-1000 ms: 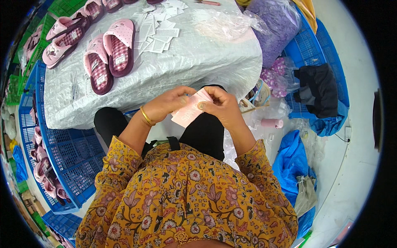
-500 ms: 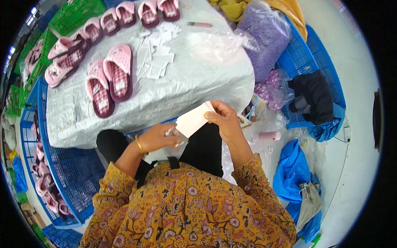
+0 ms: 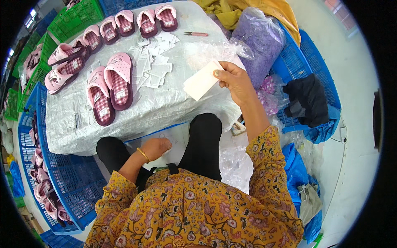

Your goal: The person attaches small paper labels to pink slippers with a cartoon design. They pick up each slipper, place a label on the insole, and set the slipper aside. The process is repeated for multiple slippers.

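Observation:
Pinched between the thumb and fingers of my right hand is a small stack of white paper slips, held over the near right part of the covered table. Low in front of my lap, between my knees, my left hand is closed with its fingers curled; whatever may be inside is hidden. A pair of pink slippers with dark red soles and checked insoles lies on the table to the left of the slips. Loose white paper pieces are scattered beside that pair.
More pink slippers line the table's far and left edges. Small thread snips lie near the back. A purple-filled plastic bag leans at the right, by blue crates. A blue crate stands at the left.
My right hand has moved up and forward over the table with the paper slips. My left hand has dropped away from them toward my lap, its fingers now curled.

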`<state>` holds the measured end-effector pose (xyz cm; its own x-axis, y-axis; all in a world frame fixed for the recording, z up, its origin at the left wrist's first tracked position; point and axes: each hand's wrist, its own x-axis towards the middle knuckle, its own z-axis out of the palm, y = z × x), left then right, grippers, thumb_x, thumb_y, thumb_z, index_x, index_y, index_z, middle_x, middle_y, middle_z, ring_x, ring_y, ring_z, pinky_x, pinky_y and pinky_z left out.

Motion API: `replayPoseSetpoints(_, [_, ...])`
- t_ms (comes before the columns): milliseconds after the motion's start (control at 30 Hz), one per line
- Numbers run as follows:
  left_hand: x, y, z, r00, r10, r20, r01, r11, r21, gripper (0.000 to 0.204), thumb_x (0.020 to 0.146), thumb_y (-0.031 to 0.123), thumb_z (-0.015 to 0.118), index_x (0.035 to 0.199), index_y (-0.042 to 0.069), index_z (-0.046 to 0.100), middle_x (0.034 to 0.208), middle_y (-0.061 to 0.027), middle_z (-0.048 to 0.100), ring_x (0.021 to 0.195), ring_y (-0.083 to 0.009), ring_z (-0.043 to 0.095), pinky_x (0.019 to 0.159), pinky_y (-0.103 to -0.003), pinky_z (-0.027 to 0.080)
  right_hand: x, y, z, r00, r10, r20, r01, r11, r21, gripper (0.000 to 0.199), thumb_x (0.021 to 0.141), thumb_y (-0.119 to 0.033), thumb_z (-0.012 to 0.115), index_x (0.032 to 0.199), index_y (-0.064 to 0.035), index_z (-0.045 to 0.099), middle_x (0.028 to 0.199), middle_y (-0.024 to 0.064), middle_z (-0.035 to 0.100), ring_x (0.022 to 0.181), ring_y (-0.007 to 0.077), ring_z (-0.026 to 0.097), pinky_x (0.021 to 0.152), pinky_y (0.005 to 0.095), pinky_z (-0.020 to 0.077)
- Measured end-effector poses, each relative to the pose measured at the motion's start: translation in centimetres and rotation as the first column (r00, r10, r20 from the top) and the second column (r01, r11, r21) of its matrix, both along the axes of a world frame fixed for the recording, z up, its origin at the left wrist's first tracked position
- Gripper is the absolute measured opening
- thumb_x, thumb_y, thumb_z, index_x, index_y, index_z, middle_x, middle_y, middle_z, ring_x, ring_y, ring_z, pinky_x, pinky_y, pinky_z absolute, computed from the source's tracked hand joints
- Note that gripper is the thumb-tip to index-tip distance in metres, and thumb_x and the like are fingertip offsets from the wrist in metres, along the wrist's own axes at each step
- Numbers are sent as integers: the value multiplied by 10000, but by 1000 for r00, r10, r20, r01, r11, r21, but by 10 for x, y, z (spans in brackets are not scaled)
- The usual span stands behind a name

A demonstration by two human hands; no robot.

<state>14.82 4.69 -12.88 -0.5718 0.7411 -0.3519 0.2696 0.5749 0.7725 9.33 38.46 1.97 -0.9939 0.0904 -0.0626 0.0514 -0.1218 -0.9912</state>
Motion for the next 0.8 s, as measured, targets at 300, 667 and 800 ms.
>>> replayPoseSetpoints(300, [8,0,-14,929,369,21,-370,926,75,599,1005,517,431,800,-15,615,750,-242,622,769,-413,619,667,-449,454,-49,12,28,997,72,17,-73,985,153,475,778,-232,813,1152,20,663,991,30,688,818,83,559,652,234,381])
replayPoseSetpoints(667, [-8,17,21,649,363,669,-683,666,301,242,998,260,557,1003,25,617,799,-38,640,613,-78,533,492,-236,395,-84,8,22,995,-2,96,7,999,-53,394,817,-197,789,1137,-2,667,921,-7,658,754,49,506,596,190,343])
replayPoseSetpoints(800, [-49,26,75,730,343,591,-625,684,376,287,972,172,573,1218,25,562,891,-53,656,581,-67,489,517,-193,383,-90,-4,22,991,96,94,-94,995,-29,372,839,-215,771,1128,-7,665,923,3,655,746,52,508,567,194,329])
